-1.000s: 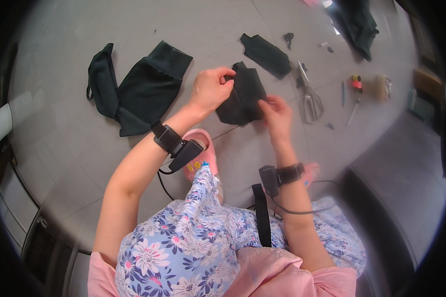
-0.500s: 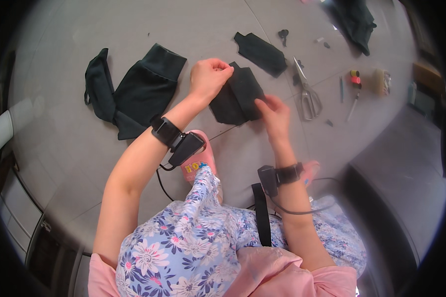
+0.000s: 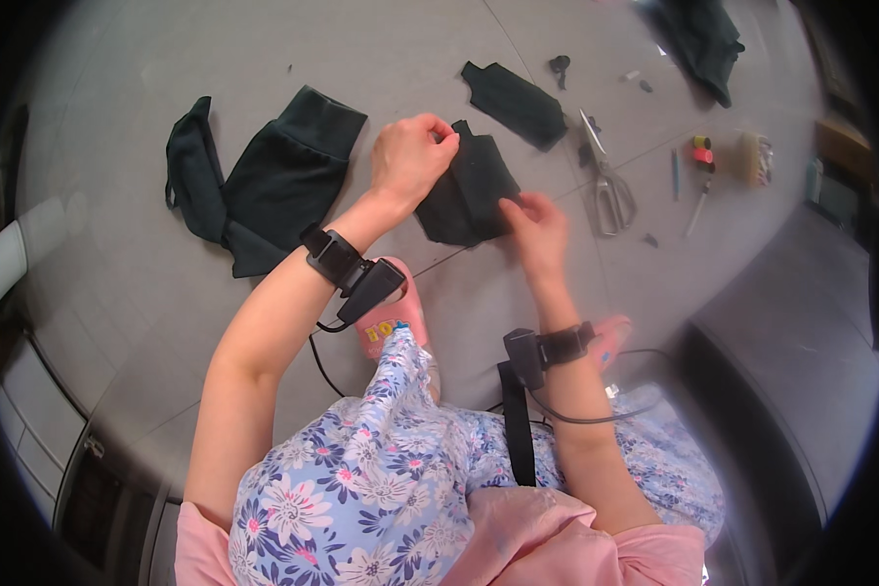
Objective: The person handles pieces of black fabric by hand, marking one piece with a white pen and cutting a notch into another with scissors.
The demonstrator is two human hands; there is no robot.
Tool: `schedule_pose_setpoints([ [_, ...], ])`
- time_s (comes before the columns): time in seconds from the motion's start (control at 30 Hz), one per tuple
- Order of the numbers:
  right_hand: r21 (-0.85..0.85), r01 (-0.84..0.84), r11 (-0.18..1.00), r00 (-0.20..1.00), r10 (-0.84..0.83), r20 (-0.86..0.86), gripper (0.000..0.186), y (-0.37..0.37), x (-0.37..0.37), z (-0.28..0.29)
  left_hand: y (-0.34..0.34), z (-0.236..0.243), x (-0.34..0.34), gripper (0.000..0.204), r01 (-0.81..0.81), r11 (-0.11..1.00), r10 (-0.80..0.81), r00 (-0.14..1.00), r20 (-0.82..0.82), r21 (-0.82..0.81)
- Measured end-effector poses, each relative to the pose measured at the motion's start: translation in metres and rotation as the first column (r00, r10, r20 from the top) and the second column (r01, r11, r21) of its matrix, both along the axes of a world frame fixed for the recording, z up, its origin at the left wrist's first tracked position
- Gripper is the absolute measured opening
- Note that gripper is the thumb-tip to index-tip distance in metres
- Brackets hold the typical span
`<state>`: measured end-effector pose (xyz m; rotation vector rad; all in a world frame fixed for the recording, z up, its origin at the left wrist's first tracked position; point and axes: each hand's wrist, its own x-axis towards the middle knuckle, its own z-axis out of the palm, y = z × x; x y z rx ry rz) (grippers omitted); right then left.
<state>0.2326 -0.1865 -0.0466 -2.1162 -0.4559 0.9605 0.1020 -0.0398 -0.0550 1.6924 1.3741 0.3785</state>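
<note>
A dark green cloth piece [image 3: 467, 195] with a notched top is held above the grey tiled floor [image 3: 439, 49]. My left hand [image 3: 410, 161] pinches its upper-left edge with curled fingers. My right hand [image 3: 539, 232] has thumb and finger on its lower-right edge. To the left lies a larger dark green garment piece [image 3: 283, 186] with a ribbed band, beside a folded strip of cloth [image 3: 195, 171]. A second flat dark piece [image 3: 515, 104] lies above my hands. Metal scissors [image 3: 610, 195] lie open to the right.
Thread spools [image 3: 702, 151], a blue pen-like stick [image 3: 676, 174], a white tool [image 3: 698, 210], a clear tub [image 3: 757, 159] and small scraps [image 3: 559, 68] lie at right. More dark cloth [image 3: 703, 44] is at top right. A dark grey seat [image 3: 791, 322] borders the right, near my pink slippers [image 3: 393, 308].
Both hands and the held piece have shifted slightly up and to the left in the picture since a second ago. Both grips on the cloth look the same.
</note>
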Motion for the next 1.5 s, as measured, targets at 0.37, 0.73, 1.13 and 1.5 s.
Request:
schedule_pose_setpoints([
  [0.37,-0.107,-0.013,0.994,0.996,0.021,0.081,0.021,-0.001,0.01,0.006,0.001,0.002,-0.002,0.017,-0.018,0.997,0.019,1.0,0.015,-0.077],
  [0.73,-0.121,-0.039,0.992,0.998,0.033,-0.054,0.026,-0.006,0.005,0.018,0.002,0.001,-0.004,0.017,-0.026,0.997,0.029,0.999,0.04,-0.073],
  [1.13,-0.332,-0.199,0.922,0.878,0.318,0.358,0.026,-0.005,0.007,0.023,0.005,0.008,-0.011,0.012,-0.038,0.999,0.037,0.997,0.066,0.003],
  [1.5,0.029,-0.455,0.89,0.776,0.381,0.502,0.02,0.033,0.023,0.026,-0.037,0.014,-0.052,0.015,0.257,0.904,-0.286,0.958,0.036,0.343],
])
